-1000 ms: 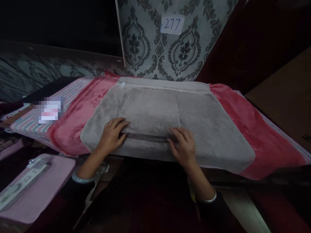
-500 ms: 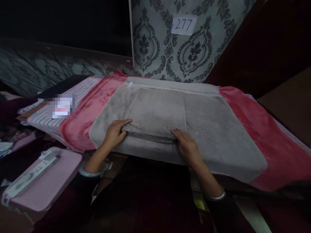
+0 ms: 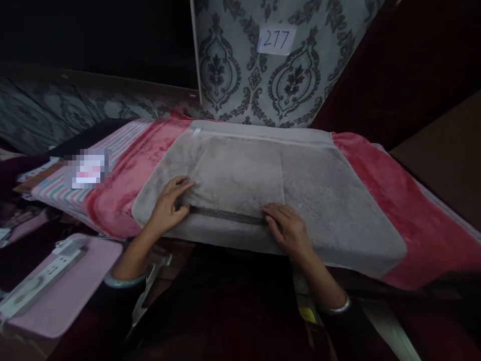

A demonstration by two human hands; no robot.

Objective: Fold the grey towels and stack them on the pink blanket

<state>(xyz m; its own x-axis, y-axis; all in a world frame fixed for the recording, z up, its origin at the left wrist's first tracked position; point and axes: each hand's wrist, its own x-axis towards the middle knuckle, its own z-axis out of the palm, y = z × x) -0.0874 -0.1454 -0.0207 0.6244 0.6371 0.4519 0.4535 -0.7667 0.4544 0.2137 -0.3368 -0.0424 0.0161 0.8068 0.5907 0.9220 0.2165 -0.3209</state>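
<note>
The grey towel (image 3: 300,185) lies spread on the pink blanket (image 3: 394,195) over the counter, one part folded over. The left hand (image 3: 167,205) and the right hand (image 3: 289,228) rest flat on it — fingers released, gripping nothing — at the two ends of the folded edge.

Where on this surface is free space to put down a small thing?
Free: the grey plush towel right of its folded flap, and the pink blanket beyond. Crowded: the near edge, where the left hand and right hand press.
</note>
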